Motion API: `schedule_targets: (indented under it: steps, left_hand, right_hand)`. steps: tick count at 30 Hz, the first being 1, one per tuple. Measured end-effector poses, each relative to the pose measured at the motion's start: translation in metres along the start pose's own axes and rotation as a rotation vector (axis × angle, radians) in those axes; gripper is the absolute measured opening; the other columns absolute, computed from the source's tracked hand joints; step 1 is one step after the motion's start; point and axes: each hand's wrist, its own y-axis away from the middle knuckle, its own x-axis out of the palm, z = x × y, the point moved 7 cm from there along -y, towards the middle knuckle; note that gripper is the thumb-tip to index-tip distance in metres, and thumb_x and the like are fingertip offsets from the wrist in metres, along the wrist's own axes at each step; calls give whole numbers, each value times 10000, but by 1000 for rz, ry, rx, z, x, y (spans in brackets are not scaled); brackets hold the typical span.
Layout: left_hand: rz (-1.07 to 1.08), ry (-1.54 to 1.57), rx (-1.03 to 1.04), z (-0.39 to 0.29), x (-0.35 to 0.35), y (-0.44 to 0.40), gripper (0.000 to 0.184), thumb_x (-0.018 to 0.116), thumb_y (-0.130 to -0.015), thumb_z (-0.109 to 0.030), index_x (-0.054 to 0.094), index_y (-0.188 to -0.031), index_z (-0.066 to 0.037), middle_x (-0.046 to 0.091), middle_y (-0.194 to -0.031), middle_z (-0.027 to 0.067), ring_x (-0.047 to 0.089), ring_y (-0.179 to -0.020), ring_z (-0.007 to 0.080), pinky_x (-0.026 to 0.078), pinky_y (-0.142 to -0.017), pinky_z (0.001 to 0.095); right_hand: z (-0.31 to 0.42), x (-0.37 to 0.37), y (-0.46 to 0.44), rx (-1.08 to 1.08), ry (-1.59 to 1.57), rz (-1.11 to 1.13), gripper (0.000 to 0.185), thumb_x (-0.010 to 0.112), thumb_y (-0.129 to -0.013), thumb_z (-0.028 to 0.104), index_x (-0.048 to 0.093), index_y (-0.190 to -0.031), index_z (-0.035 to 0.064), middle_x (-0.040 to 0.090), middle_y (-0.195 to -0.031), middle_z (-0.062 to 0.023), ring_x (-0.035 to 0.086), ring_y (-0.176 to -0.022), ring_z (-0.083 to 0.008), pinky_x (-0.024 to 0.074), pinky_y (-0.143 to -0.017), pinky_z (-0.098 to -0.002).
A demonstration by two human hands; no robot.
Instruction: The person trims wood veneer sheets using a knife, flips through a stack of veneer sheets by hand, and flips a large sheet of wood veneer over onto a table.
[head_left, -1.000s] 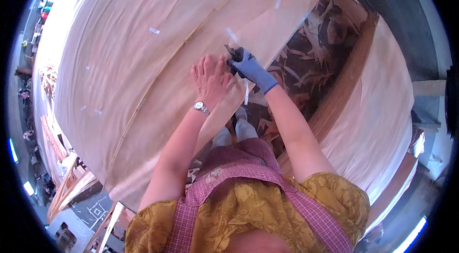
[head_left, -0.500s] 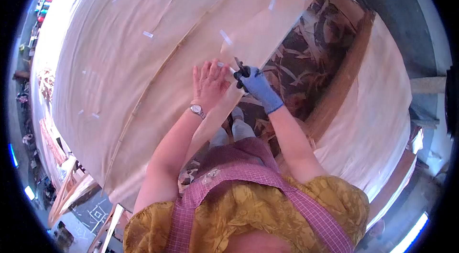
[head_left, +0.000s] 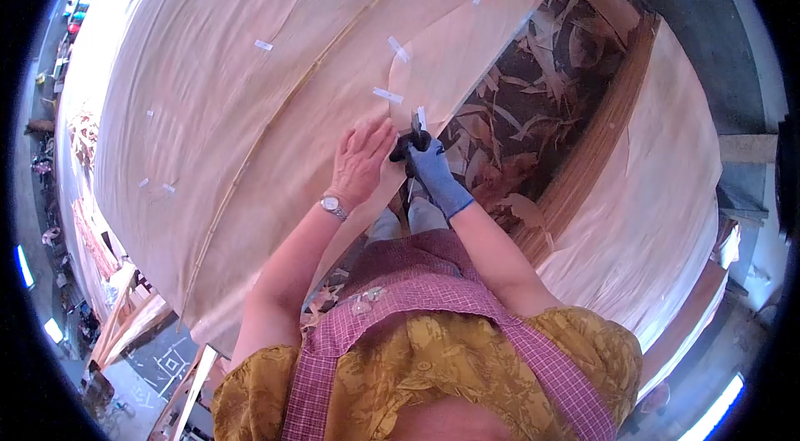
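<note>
A large pale wood veneer sheet (head_left: 333, 133) spreads before me, with short white tape strips on it. My left hand (head_left: 362, 159), bare and with a watch at the wrist, lies flat on the sheet near its edge, fingers stretched out. Just right of it, my right hand (head_left: 432, 168), in a blue glove with dark fingertips, is closed around a black tool with a metal tip (head_left: 415, 126); its exact kind is unclear. A small white strip (head_left: 422, 116) shows at the tool's tip. One tape strip (head_left: 388, 95) sits just above my left fingertips, beside a curved seam.
A long brown split or ridge (head_left: 292, 95) runs diagonally along the sheet. Beyond its right edge, veneer scraps (head_left: 512, 120) litter the dark floor. Further right stands a thick stack of veneer (head_left: 596, 145). Wood strips (head_left: 125, 320) lie at the lower left.
Both hands have moved slightly back toward my body relative to the sheet, uncovering the tape strip by my left fingertips. The right hand has shifted a little left with the tool. The view has shifted slightly.
</note>
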Motion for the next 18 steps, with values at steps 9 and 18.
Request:
schedule_targets:
  steps: [9, 18]
  left_hand:
    - [41, -274, 115, -12, 31, 4, 534, 493, -868, -231, 464, -1387, -108, 377, -1481, 66, 314, -1382, 299, 180, -1124, 603]
    - [129, -266, 112, -18, 30, -5, 507, 501, -870, -267, 484, -1346, -92, 420, -1424, 98, 273, -1407, 293, 93, -1158, 586]
  right_hand:
    - [-40, -36, 26, -227, 506, -97, 344, 689, -853, 259, 550, -1010, -13, 675, -859, -180, 669, -796, -333, 518, -711, -430]
    - [112, -114, 33, -488, 1232, -202, 293, 610, -859, 199, 563, -1115, 64, 648, -948, -190, 636, -893, -381, 520, -748, -450]
